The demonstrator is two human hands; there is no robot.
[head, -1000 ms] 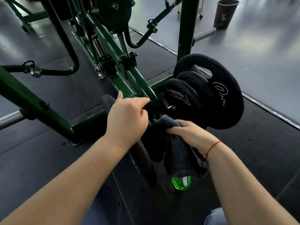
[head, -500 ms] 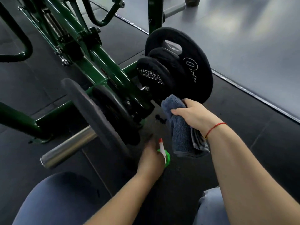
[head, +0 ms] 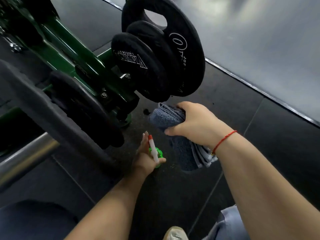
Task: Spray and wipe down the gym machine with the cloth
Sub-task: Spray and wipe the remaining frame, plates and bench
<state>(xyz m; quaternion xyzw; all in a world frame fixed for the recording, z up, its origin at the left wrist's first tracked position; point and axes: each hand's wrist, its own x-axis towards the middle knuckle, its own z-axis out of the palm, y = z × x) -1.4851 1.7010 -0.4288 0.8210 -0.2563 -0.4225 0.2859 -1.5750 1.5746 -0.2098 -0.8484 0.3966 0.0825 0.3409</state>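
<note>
The green gym machine [head: 69,54] fills the upper left, with black weight plates [head: 173,54] stacked on its peg. My right hand [head: 195,123] grips a folded grey-blue cloth [head: 166,116] just below the plates, apart from them. Low on the dark floor, my left hand [head: 145,156] is wrapped around a green spray bottle [head: 158,154] with a white and red nozzle. The bottle's body is mostly hidden by the hand.
Another black plate [head: 72,108] on a steel bar [head: 26,156] juts out at the left, close above my left forearm. Dark rubber floor tiles [head: 259,135] lie to the right, edged by a pale grey floor [head: 268,40]. My knees and a shoe [head: 174,233] sit at the bottom.
My left hand came off the machine frame, dropped to the floor and took hold of the spray bottle. The view tilted downward, and my right hand with the cloth lowered slightly.
</note>
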